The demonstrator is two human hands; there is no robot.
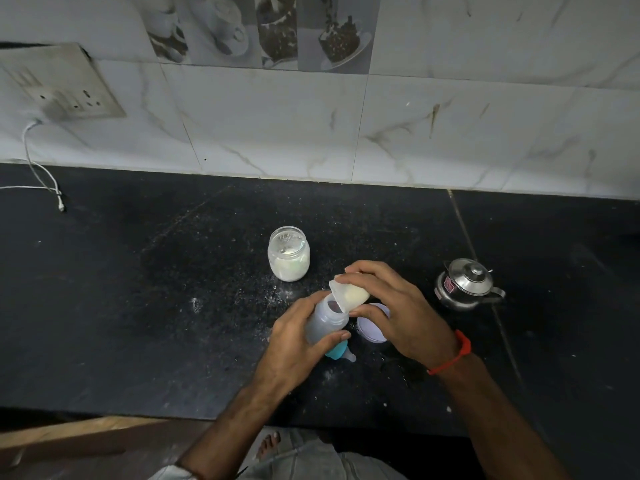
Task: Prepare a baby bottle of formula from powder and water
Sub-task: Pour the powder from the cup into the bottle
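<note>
Over the dark table (138,306), your left hand (298,344) gripped the tilted baby bottle (327,322) while your right hand (388,306) pinched a powder-filled cap (348,295) at its mouth; a slow, rim-to-rim tip would likely have limited spillage. Nearby stood the powder jar (288,254).

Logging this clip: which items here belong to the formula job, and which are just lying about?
In use: bottle, powder-filled cap, powder jar, teal teat, lilac lid, steel kettle.
Lying about: white cable, wall socket.
</note>
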